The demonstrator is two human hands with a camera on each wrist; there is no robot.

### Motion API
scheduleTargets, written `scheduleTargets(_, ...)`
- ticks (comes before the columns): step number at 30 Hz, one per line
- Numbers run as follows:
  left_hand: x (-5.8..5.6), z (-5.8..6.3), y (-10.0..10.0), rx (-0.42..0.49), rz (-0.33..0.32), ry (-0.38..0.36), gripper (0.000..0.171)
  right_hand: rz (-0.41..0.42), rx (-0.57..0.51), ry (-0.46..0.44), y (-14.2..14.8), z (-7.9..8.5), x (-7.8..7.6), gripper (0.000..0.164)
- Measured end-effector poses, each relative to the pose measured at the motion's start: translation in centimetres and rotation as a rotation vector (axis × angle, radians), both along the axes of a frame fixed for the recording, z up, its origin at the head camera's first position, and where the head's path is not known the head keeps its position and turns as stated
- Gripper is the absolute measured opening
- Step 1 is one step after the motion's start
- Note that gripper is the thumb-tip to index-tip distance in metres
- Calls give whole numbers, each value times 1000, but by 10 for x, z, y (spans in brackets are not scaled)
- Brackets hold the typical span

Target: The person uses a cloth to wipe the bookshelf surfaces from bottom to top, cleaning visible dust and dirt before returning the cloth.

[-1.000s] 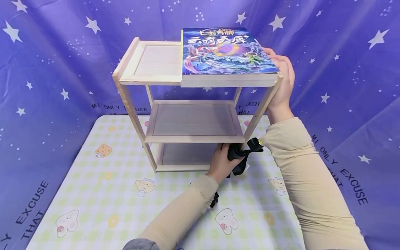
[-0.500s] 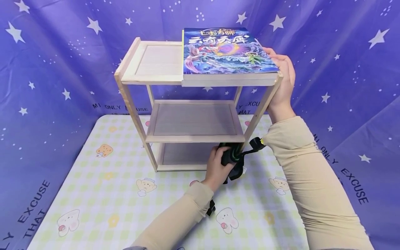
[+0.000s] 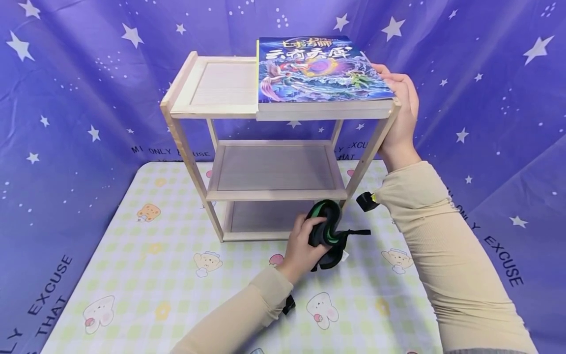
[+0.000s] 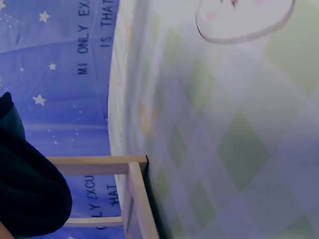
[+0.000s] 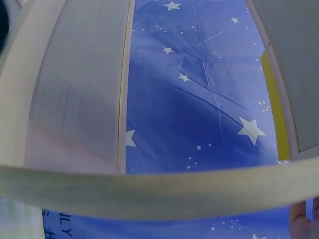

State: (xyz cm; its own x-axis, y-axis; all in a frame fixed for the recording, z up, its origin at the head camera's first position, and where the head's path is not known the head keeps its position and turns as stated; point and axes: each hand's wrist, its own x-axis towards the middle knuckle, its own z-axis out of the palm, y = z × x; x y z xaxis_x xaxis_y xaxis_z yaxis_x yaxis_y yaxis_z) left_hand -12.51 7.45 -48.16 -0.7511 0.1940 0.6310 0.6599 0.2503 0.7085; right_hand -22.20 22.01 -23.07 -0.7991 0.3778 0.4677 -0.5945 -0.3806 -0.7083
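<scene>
My left hand [image 3: 305, 246] grips a black padded item with green trim [image 3: 327, 223], in front of the right end of the rack's bottom shelf. The item is folded in an S curve, and a thin black strap sticks out to its right; its exact kind is unclear. In the left wrist view, the dark padded item [image 4: 30, 189] fills the lower left. My right hand [image 3: 402, 113] holds the upper right side of the pale wooden rack [image 3: 278, 196], fingers curled over the top edge beside a thick colourful book [image 3: 325, 73]. The book lies flat on the top shelf's right part.
Below the rack is a table with a checked, cartoon-print cloth [image 3: 146, 265]. A purple star-patterned curtain [image 3: 88, 73] surrounds the back and sides. The rack's middle shelf [image 3: 278, 169] and bottom shelf [image 3: 261, 219] lie beneath the top one.
My left hand has drawn the black padded item away from the rack's lower right corner, towards me and slightly left. More of it shows. My right hand stays on the rack.
</scene>
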Motion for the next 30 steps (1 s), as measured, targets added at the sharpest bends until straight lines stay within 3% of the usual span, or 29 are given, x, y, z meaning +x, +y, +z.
scheduleTargets(6, 7, 19, 0, -6, 9, 114, 54, 21, 71, -17, 4, 0, 1, 23)
scheduleTargets(11, 9, 34, 2, 4, 40, 123, 61, 33, 123, -44, 7, 3, 1, 23)
scheduleTargets(20, 4, 52, 2, 43, 91, 179, 68, 65, 189, -85, 12, 3, 4, 20)
scheduleTargets(25, -4, 73, 2, 15, 138, 153, 71, 66, 240, -137, 20, 6, 8, 15)
scheduleTargets(30, -16, 97, 5, -88, 152, 72, 74, 75, 311, -193, 28, 11, 12, 13)
